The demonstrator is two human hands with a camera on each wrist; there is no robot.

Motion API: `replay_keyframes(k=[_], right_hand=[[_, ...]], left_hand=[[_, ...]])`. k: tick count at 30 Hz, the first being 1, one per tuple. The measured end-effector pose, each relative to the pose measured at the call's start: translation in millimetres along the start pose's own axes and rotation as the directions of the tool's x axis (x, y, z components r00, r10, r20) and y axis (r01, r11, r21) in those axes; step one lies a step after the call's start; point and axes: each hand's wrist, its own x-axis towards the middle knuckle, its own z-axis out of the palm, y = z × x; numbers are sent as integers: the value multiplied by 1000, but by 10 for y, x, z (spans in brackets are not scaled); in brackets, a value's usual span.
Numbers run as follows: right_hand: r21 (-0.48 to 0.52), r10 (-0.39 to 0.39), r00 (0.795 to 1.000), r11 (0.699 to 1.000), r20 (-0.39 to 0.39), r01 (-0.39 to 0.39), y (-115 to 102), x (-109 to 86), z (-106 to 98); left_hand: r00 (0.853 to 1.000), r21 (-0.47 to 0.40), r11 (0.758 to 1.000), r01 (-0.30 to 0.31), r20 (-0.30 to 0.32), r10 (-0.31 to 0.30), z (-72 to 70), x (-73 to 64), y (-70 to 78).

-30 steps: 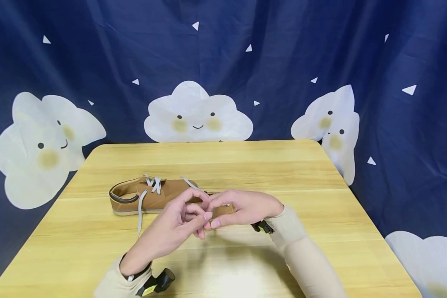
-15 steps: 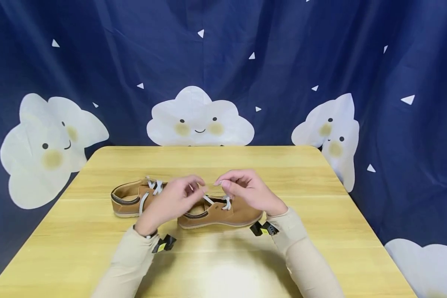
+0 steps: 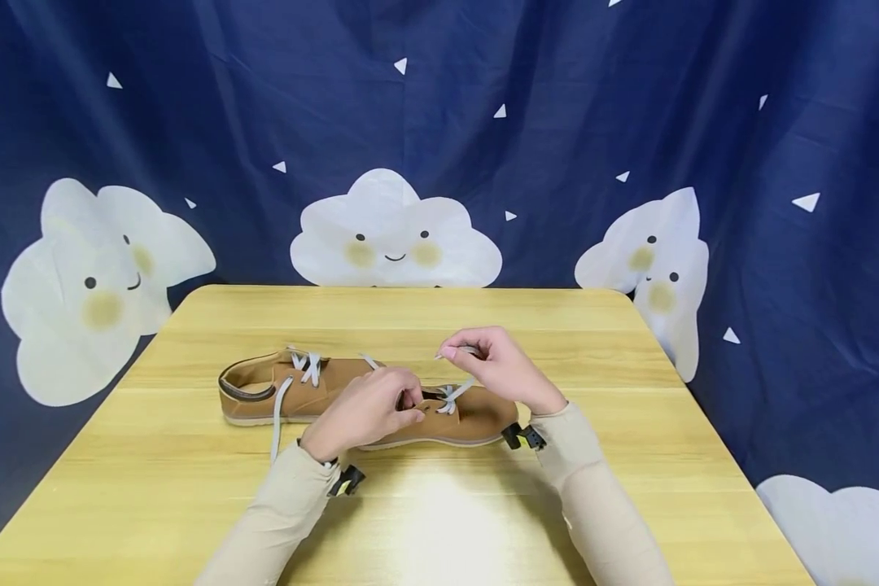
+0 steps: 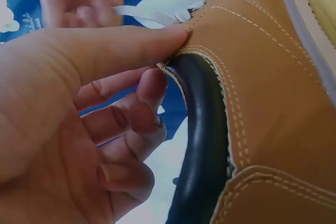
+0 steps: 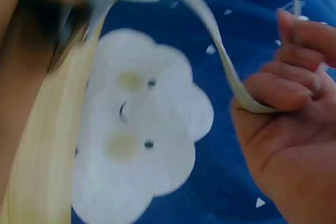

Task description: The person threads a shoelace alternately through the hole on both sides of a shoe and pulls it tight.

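Observation:
A brown lace-up shoe [image 3: 487, 413] lies sideways on the table, its toe to the right. At its opening, my left hand [image 3: 366, 411] pinches the edge of the lacing flap. The left wrist view shows the thumb [image 4: 131, 45] on the brown outer side, just ahead of the dark padded collar [image 4: 199, 129]. Above the toe, my right hand [image 3: 501, 366] grips a light grey shoelace [image 5: 223, 59] running up from the shoe. In the right wrist view the lace passes between curled fingers, and its tip sticks up beside a fingertip. My left hand covers part of the heel.
A matching brown shoe [image 3: 245, 407] stands just behind and to the left, its loose lace [image 3: 278, 407] hanging onto the wooden table [image 3: 557, 325]. A dark blue curtain [image 3: 439, 122] with printed clouds hangs beyond the table's far edge.
My hands were close together above the shoe and have moved apart. The left came down onto the lacing flap; the right now draws a lace up above the toe.

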Motion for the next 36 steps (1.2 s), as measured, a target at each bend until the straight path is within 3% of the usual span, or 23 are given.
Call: replay_keyframes(k=[3,6,11,20,27,32,36], right_hand=[[-165,18,998,986,67,-7,77,17,17],[-302,-11,990,952,137,53,118,18,68],[-426,-32,972,895,233,132,148,21,160],[-433,-80,943,873,324,223,168,43,236],[-382,-92,920,891,380,247,188,50,243],[-367,-76,905,897,418,245,170,38,237],[-316,-56,915,929,399,194,159,41,226]], left_hand=[[1000,11,1000,-21,-10,21,2,12,8],[999,30,999,-34,-16,35,3,21,25],[999,43,998,-42,-15,42,9,26,33],[999,38,998,-39,-22,40,-1,15,30],[1000,28,999,-26,-15,26,-4,23,32],[1000,45,999,19,0,-19,-21,1,69],[998,70,995,68,-8,-68,-75,-57,131]])
